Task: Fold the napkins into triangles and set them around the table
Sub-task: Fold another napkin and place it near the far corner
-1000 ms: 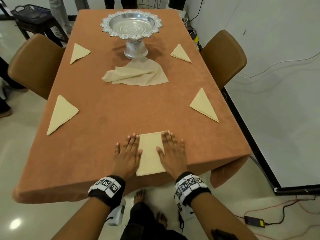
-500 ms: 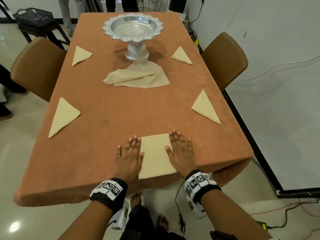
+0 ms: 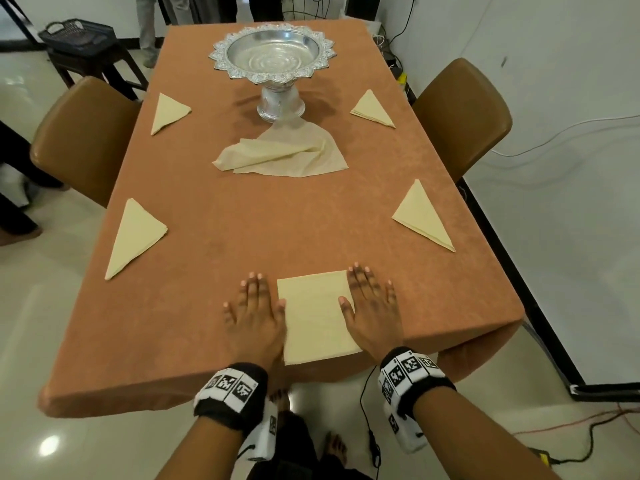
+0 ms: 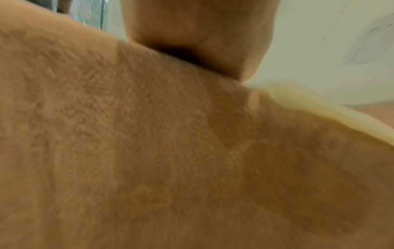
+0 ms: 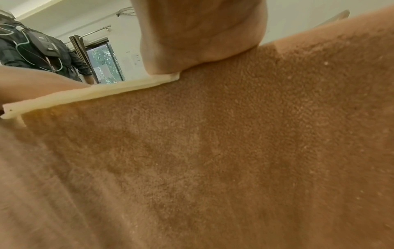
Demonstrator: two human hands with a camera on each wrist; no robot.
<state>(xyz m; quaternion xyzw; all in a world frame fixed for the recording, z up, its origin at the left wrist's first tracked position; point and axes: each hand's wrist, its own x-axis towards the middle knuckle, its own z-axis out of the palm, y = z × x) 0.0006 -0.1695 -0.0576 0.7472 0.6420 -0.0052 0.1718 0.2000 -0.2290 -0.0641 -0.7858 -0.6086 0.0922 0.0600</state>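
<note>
A cream napkin folded into a rectangle lies at the near edge of the table, which is covered in an orange cloth. My left hand lies flat with straight fingers along its left side, thumb at its edge. My right hand lies flat on its right side, thumb resting on the napkin. In the right wrist view the napkin's edge shows as a cream strip under my palm. Several folded triangles sit around the table: near left, far left, far right, near right.
A loose unfolded napkin lies mid-table in front of a silver pedestal bowl. Brown chairs stand at the left and right. A dark stool with a basket is at the far left; cables run over the floor at the right.
Both hands have slid apart from the middle of the napkin towards its left and right sides, so more of the napkin shows between them. The napkin itself stays in place.
</note>
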